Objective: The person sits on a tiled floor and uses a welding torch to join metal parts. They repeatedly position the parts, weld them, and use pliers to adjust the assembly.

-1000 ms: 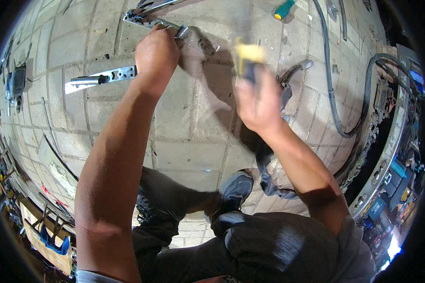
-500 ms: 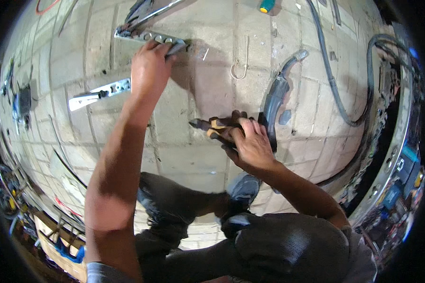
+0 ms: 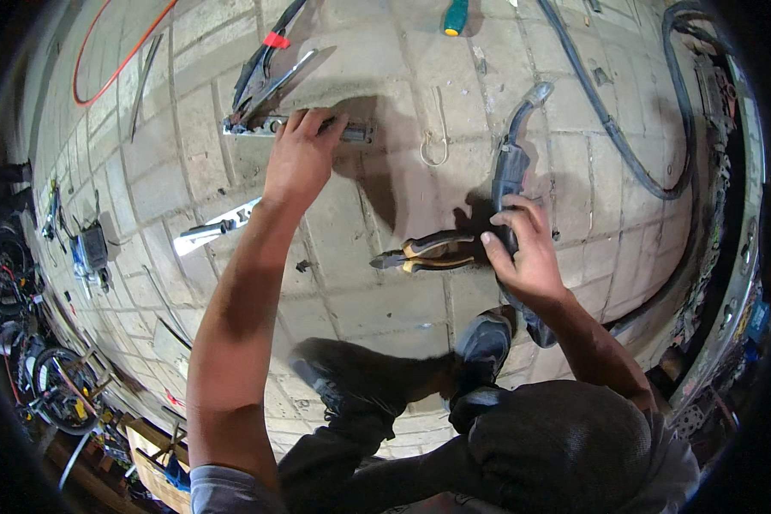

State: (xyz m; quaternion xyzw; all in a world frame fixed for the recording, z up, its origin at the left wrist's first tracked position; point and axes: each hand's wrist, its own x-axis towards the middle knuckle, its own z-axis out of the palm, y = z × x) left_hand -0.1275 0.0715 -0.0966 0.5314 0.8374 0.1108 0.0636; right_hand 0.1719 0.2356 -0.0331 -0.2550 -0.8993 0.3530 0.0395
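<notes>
Welding torch lies on the paved floor, its bent neck pointing away from you, your right hand over its handle with thumb and fingers spread wide. For a sure grip, wrap your palm around it, thumb clear of the pliers just beside. Your left arm stretches forward, the left hand over the metal strip; whether it pinches or merely presses, you cannot tell.

The left grip touches a metal strip, spread right grip a torch.
</notes>
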